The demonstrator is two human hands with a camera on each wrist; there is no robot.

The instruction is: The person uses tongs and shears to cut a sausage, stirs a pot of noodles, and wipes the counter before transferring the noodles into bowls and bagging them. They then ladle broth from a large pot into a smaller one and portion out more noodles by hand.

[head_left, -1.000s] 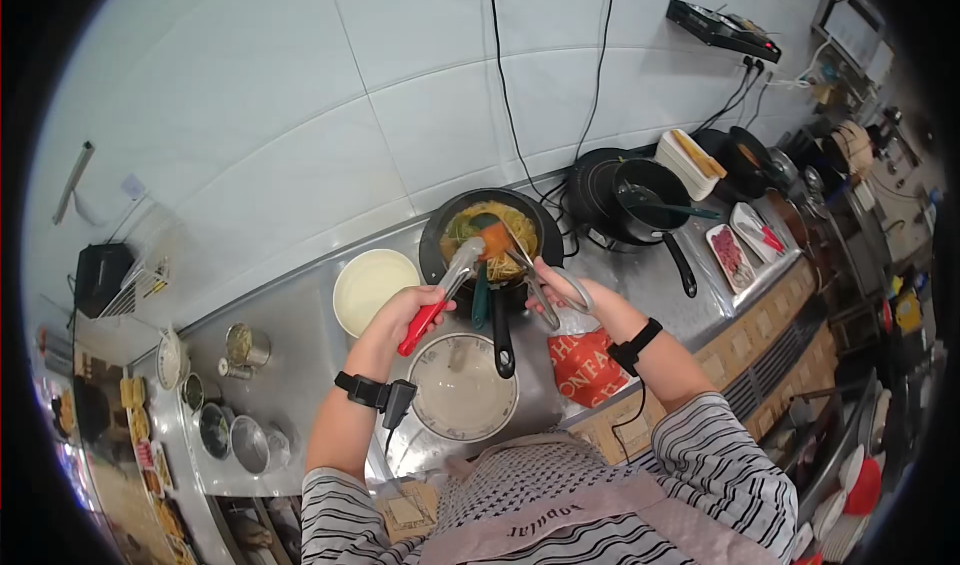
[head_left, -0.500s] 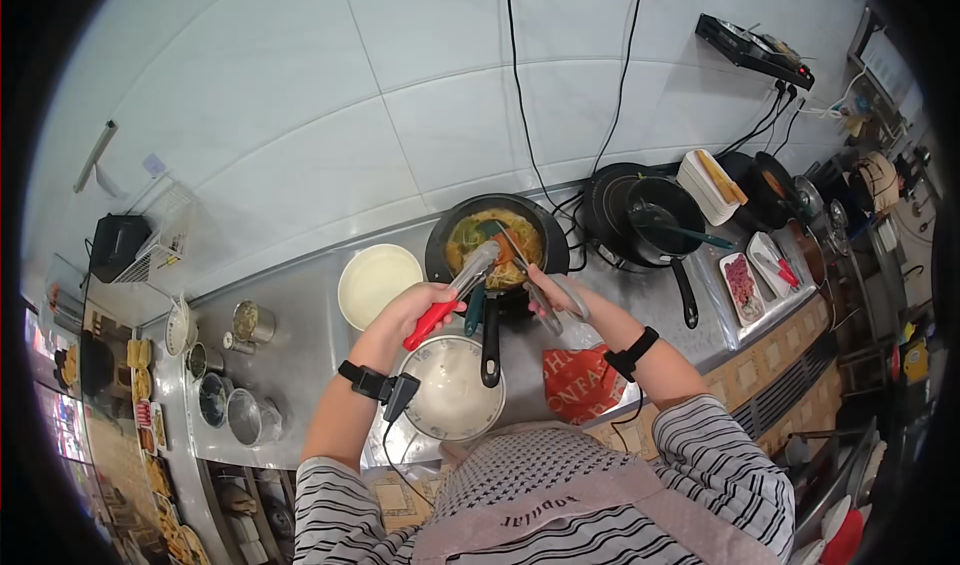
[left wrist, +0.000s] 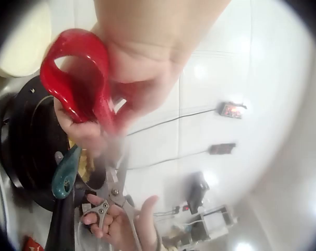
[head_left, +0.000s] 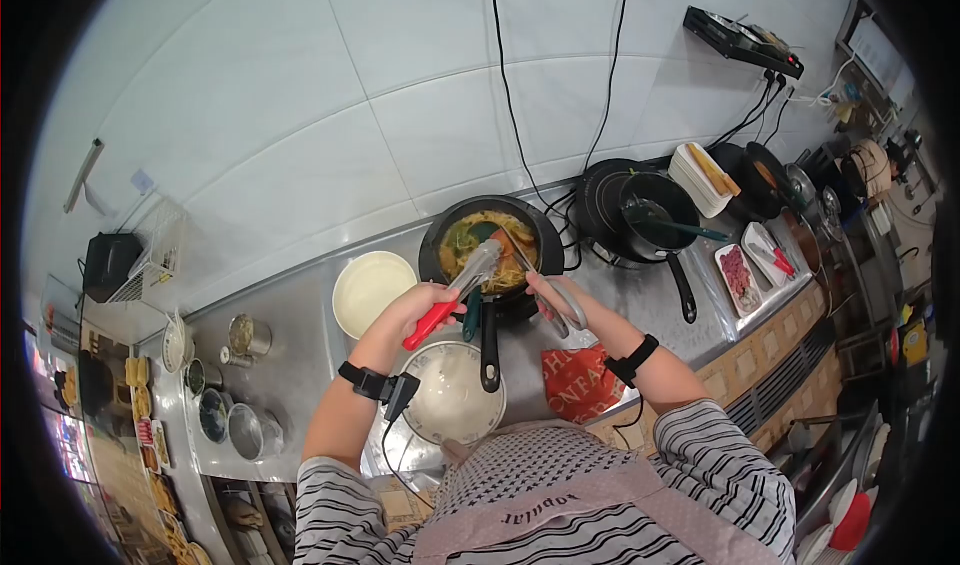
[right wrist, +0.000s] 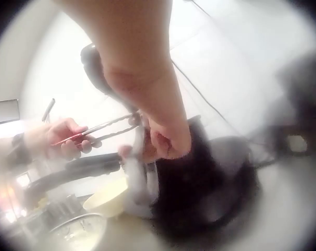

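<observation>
In the head view, my left hand (head_left: 425, 307) grips red-handled metal tongs (head_left: 483, 262), their tips over the frying pan (head_left: 432, 257) and close to an orange piece of food (head_left: 503, 236). My right hand (head_left: 553, 295) has its fingers in the loops of metal scissors (head_left: 572, 315). The scissor blades point into the pan, beside the tongs. Noodles in yellowish sauce (head_left: 462, 248) fill the pan. A green-handled utensil (head_left: 471, 317) leans in it next to the black pan handle (head_left: 489, 350). The left wrist view shows the scissors' pivot (left wrist: 115, 192) beyond the red tongs handle (left wrist: 77, 47).
A cream bowl (head_left: 350, 295) stands left of the pan, and a patterned bowl (head_left: 455, 405) sits in front. Nearby lies a red printed bag (head_left: 580, 380). To the right are a dark saucepan (head_left: 650, 200) on a burner and a tray of chopped reddish food (head_left: 737, 275).
The scissor handles have come closer together. The orange piece shows smaller and lower between the tongs and blades. The head view has shifted slightly; both hands keep their holds.
</observation>
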